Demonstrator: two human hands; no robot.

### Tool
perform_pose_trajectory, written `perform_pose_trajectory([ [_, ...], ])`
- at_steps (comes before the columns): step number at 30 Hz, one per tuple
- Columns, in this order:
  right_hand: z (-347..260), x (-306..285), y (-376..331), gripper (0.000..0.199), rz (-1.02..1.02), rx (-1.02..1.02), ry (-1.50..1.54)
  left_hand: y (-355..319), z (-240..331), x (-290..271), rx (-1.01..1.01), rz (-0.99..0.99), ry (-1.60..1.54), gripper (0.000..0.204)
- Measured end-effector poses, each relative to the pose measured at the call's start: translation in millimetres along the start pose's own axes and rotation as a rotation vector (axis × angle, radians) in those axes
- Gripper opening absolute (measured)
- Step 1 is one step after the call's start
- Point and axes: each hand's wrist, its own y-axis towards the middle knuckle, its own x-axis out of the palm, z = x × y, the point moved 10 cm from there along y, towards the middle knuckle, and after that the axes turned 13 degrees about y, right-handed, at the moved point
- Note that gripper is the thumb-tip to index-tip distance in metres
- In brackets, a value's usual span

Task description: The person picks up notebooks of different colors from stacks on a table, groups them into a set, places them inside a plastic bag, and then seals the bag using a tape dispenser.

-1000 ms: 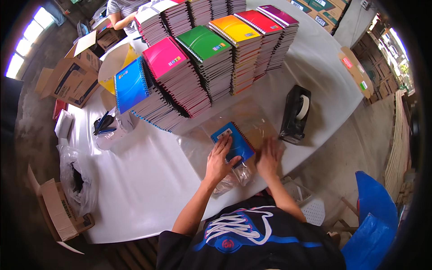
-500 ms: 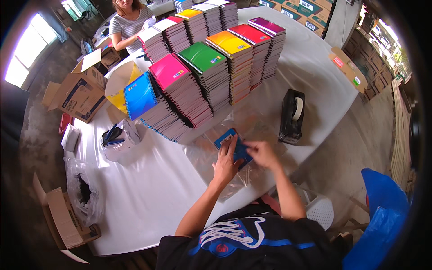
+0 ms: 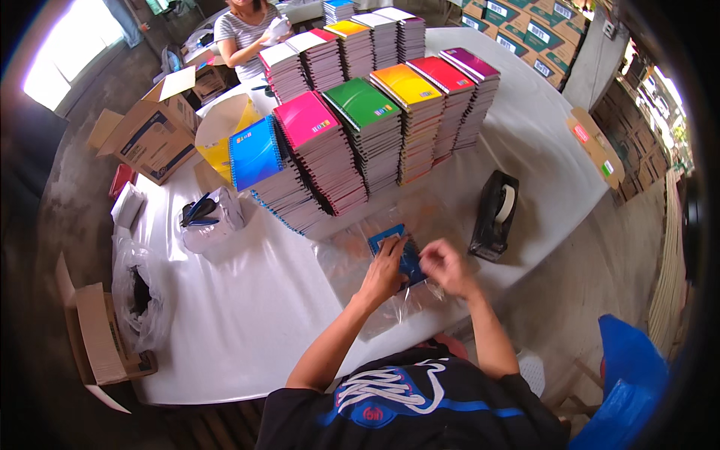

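A small blue spiral notebook (image 3: 410,264) lies on clear plastic sheets (image 3: 345,259) near the front of the table. My left hand (image 3: 385,268) rests on its cover with the fingers laid out flat, hiding part of it. Just off the notebook's right edge is my right hand (image 3: 445,267), its fingers curled together; whatever they may pinch is too small to see. Shiny, crumpled film shows around the notebook's lower edge. To the right of my right hand stands a black tape dispenser (image 3: 489,238) with a roll of clear tape (image 3: 506,203).
Tall stacks of spiral notebooks (image 3: 362,103) rise beyond my hands. Scissors (image 3: 199,211) lie on a white bundle at the left, near a plastic bag (image 3: 142,319) and an open carton (image 3: 154,142). Across the table, a person (image 3: 244,37) holds something white. Cartons (image 3: 525,34) are piled behind.
My right hand has drawn slightly away from the notebook to the right. My left hand stays on the cover. The whole view has shifted a little.
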Motion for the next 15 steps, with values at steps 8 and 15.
perform_pose_trajectory([
  [8, -6.8, 16.9, 116.5, 0.055, -0.463, -0.129, -0.609, 1.6, -0.7, 3.1, -0.036, -0.097, -0.030, 0.073],
  [15, -110.1, 68.2, 126.5, 0.054, -0.641, -0.348, -0.450, -4.2, -5.8, 3.9, -0.050, -0.095, 0.003, 0.072],
])
